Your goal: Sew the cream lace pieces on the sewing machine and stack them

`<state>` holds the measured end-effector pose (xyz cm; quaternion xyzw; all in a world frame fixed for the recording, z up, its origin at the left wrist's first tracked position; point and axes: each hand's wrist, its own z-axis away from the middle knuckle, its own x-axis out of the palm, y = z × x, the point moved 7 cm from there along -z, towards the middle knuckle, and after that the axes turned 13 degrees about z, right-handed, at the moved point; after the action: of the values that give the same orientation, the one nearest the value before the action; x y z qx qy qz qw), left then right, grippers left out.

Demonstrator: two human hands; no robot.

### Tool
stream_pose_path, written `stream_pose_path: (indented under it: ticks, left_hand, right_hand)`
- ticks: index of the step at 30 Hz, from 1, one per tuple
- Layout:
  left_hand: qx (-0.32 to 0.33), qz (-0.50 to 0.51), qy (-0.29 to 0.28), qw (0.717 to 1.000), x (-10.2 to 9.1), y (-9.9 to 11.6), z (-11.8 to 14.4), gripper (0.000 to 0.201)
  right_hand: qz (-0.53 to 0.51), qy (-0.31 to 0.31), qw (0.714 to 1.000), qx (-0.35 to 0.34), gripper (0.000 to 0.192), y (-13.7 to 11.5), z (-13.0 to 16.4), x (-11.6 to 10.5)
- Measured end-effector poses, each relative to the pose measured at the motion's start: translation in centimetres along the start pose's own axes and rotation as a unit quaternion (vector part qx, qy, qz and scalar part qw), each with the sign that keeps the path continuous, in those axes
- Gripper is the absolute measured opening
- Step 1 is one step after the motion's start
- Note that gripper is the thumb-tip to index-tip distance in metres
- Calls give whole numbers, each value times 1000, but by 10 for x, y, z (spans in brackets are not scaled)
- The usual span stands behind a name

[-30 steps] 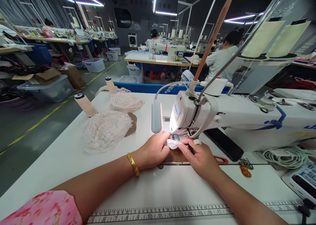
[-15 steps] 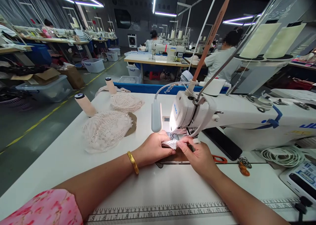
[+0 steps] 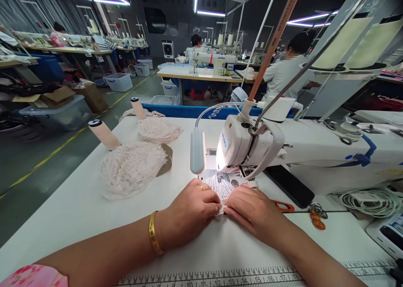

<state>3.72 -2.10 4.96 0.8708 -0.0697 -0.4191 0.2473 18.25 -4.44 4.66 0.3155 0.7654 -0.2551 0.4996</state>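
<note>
Left hand [image 3: 192, 209] and right hand [image 3: 252, 211] flat on white table [image 3: 78, 203], fingertips pinching small lace piece [image 3: 220, 188] between them. Just beyond the grip: sewing machine [image 3: 248, 146] head, needle area hidden. Lamp [image 3: 197, 151] just left of it. Lace heap [image 3: 130, 171] and thread cone [image 3: 102, 133] well left of grip. Orange scissors [image 3: 283, 206] just right. Ruler strip [image 3: 220, 277] near table edge.

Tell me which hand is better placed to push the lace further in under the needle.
Probably the left hand: it lies flat on the lace piece directly before the machine head, fingertips aimed at the needle. The right hand presses the nearer edge from the side.
</note>
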Motion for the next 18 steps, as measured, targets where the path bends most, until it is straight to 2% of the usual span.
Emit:
stream_pose_path:
  ticks: [5,10,18]
  left_hand:
    - [-5,-1,8,1000,0,0,-3,15]
    - [-8,-11,25,1000,1,-4,-7,22]
    - [-23,-37,20,999,2,-18,-17,24]
  right_hand:
    - [7,-9,1000,19,24,7,2,4]
    - [34,11,999,22,24,11,2,6]
    - [113,36,991,55,35,25,1,13]
